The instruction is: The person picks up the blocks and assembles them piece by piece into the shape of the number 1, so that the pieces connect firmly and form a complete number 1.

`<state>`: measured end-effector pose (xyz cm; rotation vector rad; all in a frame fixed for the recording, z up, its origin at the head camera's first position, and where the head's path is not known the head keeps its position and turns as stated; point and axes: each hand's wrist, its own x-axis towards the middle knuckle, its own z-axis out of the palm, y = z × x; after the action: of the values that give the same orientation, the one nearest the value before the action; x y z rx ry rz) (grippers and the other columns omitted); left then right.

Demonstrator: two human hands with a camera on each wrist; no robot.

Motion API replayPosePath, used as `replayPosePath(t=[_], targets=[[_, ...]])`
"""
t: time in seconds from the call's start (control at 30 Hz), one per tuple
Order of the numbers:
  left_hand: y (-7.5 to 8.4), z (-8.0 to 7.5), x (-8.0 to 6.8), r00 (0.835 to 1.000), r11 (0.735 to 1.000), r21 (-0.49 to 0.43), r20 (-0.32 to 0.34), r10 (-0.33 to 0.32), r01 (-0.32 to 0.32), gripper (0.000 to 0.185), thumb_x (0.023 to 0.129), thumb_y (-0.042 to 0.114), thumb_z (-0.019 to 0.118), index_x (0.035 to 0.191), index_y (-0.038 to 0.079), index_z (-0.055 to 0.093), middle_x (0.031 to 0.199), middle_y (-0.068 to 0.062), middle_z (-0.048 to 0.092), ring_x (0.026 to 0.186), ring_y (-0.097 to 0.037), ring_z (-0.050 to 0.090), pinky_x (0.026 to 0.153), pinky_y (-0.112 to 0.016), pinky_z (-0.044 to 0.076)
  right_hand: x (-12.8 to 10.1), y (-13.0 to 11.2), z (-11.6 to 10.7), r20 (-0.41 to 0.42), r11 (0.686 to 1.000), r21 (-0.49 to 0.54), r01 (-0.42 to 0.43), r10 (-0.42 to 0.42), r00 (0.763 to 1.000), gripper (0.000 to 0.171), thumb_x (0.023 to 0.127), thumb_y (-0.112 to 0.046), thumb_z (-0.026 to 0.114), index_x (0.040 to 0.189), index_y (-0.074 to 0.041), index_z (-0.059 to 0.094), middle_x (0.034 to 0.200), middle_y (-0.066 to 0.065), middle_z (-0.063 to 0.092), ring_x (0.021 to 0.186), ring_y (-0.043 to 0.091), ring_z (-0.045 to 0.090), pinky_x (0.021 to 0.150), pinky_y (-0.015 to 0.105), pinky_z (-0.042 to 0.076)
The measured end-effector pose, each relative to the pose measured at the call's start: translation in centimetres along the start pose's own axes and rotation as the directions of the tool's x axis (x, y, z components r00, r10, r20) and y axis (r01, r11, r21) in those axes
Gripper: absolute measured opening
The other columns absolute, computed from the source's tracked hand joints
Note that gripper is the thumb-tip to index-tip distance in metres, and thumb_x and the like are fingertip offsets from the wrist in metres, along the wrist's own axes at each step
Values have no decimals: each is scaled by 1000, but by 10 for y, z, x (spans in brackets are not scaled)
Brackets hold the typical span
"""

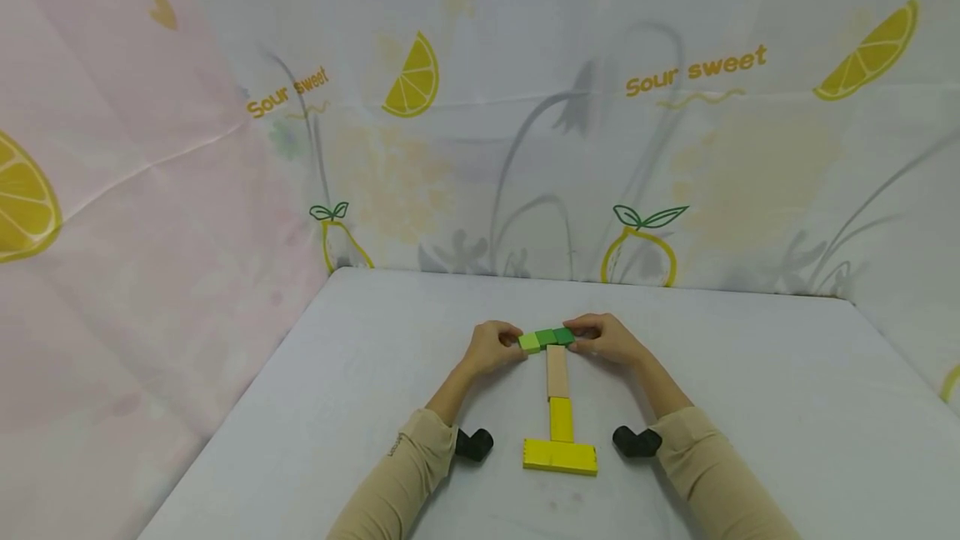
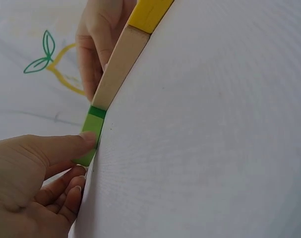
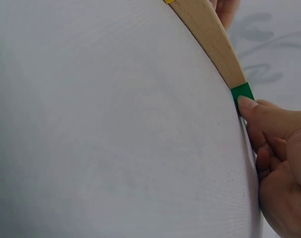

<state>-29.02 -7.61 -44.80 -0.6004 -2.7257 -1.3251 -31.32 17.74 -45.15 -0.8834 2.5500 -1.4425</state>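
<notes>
Left hand [image 1: 493,347] and right hand [image 1: 604,338] pinch the ends of the green row [image 1: 546,339], fingers curled. Blocks appear light, rigid and loose-jointed; end grips with inward pressure suit them best.

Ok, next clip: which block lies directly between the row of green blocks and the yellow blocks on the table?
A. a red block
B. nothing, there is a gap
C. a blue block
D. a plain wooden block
D: in the head view the plain wooden block lies lengthwise between the green blocks, held by the left hand and right hand, and the yellow blocks.
</notes>
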Motion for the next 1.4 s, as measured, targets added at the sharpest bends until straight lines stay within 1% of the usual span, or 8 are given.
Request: replayPosePath(t=[0.13, 0.4, 0.53, 0.67, 0.87, 1.03, 1.13, 1.4], targets=[[-1, -1, -2, 1000, 1000, 6, -1, -2, 2, 32, 73, 9, 78, 100, -5, 69, 89, -13, 66, 79, -18, 57, 69, -24, 47, 1, 0, 2, -4, 1000, 3, -1, 1, 1000, 39, 80, -2, 70, 115, 12, 60, 102, 24, 64, 83, 13, 58, 71, 20, 46], [-1, -4, -3, 1000, 1000, -7, -1, 10, -10, 31, 72, 8, 77, 98, -6, 69, 88, -13, 67, 77, -17, 57, 68, -24, 47, 1, -3, 5, -4, 1000, -14, -17, 17, 1000, 39, 80, 0, 70, 115, 14, 59, 103, 26, 64, 86, 27, 59, 71, 22, 46], [-2, -3, -3, 1000, 1000, -5, -10, 6, -6, 31, 71, 8, 78, 98, -6, 69, 87, -13, 67, 76, -16, 57, 68, -23, 47, 1, -5, 5, -3, 1000, -1, -16, 16, 1000, 40, 81, 1, 68, 116, 15, 57, 105, 29, 62, 89, 32, 60, 72, 23, 47], [-3, -2, -3, 1000, 1000, -8, -18, 3, -3, 31, 71, 8, 79, 97, -6, 70, 86, -13, 67, 76, -16, 56, 67, -23, 47, 2, -3, 6, -5, 1000, -4, -20, 20, 1000, 40, 81, 0, 69, 116, 14, 58, 105, 28, 63, 90, 30, 60, 73, 22, 47], [0, 0, -5, 1000, 1000, -21, 0, 5, -5, 31, 71, 8, 78, 98, -6, 70, 86, -13, 67, 75, -16, 56, 67, -23, 46, -1, 2, 6, -10, 999, -14, -33, 32, 999, 40, 79, -3, 71, 114, 12, 60, 104, 24, 64, 89, 24, 59, 73, 21, 46], [2, 2, -4, 1000, 1000, -20, -5, 8, -8, 31, 71, 8, 78, 98, -6, 70, 87, -13, 67, 76, -16, 56, 66, -23, 46, -3, 2, 3, -17, 1000, -12, -20, 19, 1000, 40, 79, -3, 71, 114, 12, 61, 103, 23, 65, 87, 19, 59, 73, 21, 47], [0, 2, -2, 1000, 1000, -13, -14, 7, -8, 31, 71, 8, 79, 98, -5, 70, 87, -13, 67, 76, -16, 56, 67, -23, 46, -2, 1, 1, -13, 1000, -15, -5, 5, 1000, 40, 79, -4, 71, 114, 12, 60, 104, 23, 65, 88, 20, 60, 74, 21, 47], [1, 1, 0, 1000, 1000, -10, -21, 4, -4, 33, 69, 8, 79, 98, -5, 70, 87, -13, 66, 76, -15, 55, 67, -23, 46, -1, -3, -1, -16, 1000, -17, -25, 25, 1000, 40, 79, -4, 72, 114, 12, 61, 105, 24, 64, 91, 26, 59, 74, 22, 46]])
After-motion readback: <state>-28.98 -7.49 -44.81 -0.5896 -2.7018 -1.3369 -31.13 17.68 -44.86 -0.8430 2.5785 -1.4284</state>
